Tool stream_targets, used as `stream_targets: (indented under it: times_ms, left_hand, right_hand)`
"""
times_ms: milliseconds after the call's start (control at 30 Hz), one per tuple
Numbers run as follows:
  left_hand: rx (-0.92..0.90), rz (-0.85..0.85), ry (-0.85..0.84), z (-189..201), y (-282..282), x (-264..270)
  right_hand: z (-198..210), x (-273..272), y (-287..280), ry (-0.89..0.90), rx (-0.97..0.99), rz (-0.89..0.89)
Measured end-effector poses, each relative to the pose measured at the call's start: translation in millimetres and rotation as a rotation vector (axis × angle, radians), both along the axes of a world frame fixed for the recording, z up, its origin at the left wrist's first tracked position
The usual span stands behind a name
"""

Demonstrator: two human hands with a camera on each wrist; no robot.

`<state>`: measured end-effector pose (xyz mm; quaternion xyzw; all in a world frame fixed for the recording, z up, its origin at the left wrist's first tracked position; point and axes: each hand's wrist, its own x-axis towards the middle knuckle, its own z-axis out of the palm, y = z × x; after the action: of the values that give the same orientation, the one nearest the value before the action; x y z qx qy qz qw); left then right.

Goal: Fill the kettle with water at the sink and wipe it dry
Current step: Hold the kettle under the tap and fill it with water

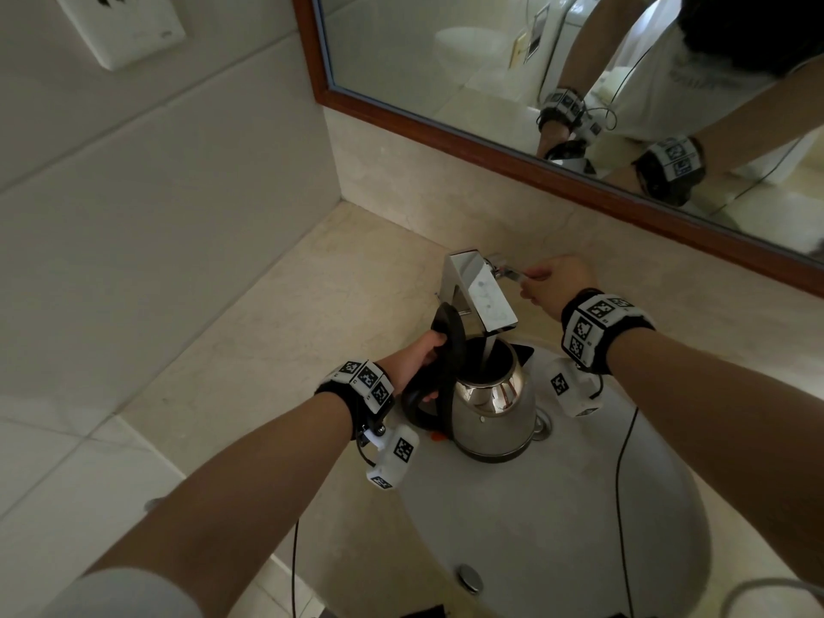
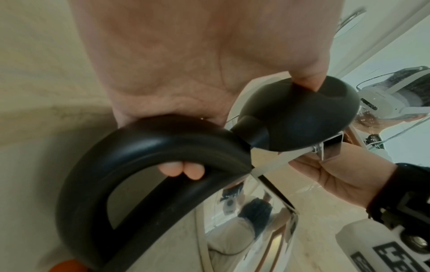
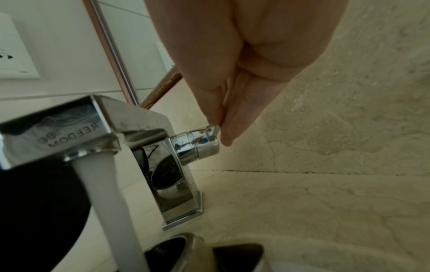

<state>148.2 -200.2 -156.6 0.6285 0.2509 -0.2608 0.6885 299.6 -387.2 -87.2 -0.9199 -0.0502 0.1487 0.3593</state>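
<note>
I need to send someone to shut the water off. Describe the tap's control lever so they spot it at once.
Start at the white sink under the wood-framed mirror; the square chrome tap stands on the counter behind it, pouring into the steel kettle. On the tap's right side a short round chrome barrel sticks out sideways. The control lever is the thin flat stem on it, beside red and blue dots, pinched by the right hand.

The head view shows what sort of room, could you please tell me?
Most likely a bathroom: a white basin set in a marble counter, a chrome tap running into the kettle, and a wood-framed mirror that seems to reflect a toilet.
</note>
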Motion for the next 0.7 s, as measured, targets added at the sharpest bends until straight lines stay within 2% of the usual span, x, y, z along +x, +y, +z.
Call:
stream_targets:
  times_ms: [167,700]
  left_hand:
    - [0.001,-0.054,0.013,3.3,-0.5,0.4]
    - [0.002,-0.058,0.008,4.9,-1.3,-1.8]
  right_hand:
    - [1.2,-0.6,0.0,-0.009,0.004,0.006]
    - [-3.1,0.7,-0.2,-0.016,0.015,-0.014]
